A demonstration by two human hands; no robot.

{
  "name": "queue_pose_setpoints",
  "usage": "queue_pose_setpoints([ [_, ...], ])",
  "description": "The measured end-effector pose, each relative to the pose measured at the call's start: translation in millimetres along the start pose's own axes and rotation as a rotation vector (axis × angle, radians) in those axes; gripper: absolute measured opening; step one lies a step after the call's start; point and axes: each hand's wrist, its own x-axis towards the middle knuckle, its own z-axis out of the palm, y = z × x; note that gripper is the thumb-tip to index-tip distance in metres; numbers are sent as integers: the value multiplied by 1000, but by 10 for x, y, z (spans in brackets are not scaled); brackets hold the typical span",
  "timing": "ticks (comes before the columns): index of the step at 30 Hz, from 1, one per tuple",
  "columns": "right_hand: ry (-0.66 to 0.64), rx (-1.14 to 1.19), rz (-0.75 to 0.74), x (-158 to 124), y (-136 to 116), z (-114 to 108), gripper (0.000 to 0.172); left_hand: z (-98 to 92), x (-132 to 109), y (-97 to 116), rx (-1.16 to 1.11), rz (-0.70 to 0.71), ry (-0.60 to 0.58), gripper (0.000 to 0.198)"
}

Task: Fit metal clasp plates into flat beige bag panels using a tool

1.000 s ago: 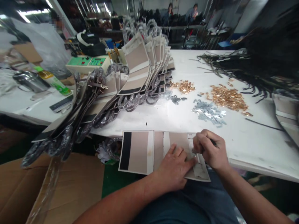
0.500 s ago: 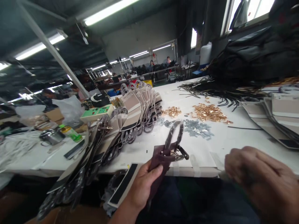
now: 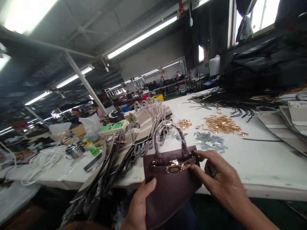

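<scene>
A small dark brown handbag (image 3: pixel 169 187) with a gold clasp and plastic-wrapped handles is held upright in front of me, over the white table's near edge. My left hand (image 3: pixel 139 207) grips its lower left side, thumb on the front face. My right hand (image 3: pixel 219 183) touches the right end of the clasp with its fingertips, and the other fingers are curled round a small dark thing I cannot make out.
A white table (image 3: pixel 259 159) carries a leaning row of beige bag panels (image 3: pixel 146 123), piles of gold fittings (image 3: pixel 222 124) and silver fittings (image 3: pixel 209 142), black straps (image 3: pixel 225 103), more panels at right (image 3: pixel 285 124) and a green control box (image 3: pixel 112 127). People work far behind.
The view has tilted up. The flat beige panel I was pressing is gone from view; the brown handbag has been lifted and turned face-on, and my right hand has come onto its clasp.
</scene>
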Motion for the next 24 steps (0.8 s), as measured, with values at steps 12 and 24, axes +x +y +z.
queue_pose_setpoints([
  [12, 33, 278, 663, 48, -44, -288, 61, 140, 199, 39, 49, -73, -274, 60],
  [24, 106, 745, 969, -74, -25, -449, 54, 180, 273, -69, 120, 37, -113, 39],
])
